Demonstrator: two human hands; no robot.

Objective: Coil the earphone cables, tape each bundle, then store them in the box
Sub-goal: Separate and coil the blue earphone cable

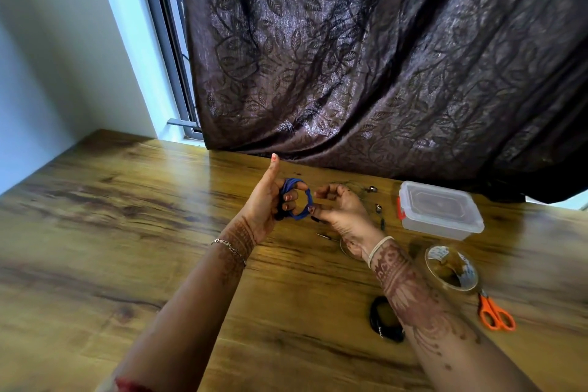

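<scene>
One blue cable coil (307,199), left grip (264,204) curled through, right grip (342,210) pinching edge

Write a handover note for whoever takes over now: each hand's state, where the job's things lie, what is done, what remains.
Left hand holds the blue earphone cable coil wound round its fingers, thumb up. Right hand pinches the coil's far side.
Thin grey earphones lie loose behind the right hand. Black coiled bundle lies by the right forearm; taped or not, cannot tell.
Clear plastic box is shut; clear tape roll and orange-handled scissors lie on the wooden table, right side.
Done: blue mostly coiled. Left: tape it, coil the grey pair, box everything.
</scene>
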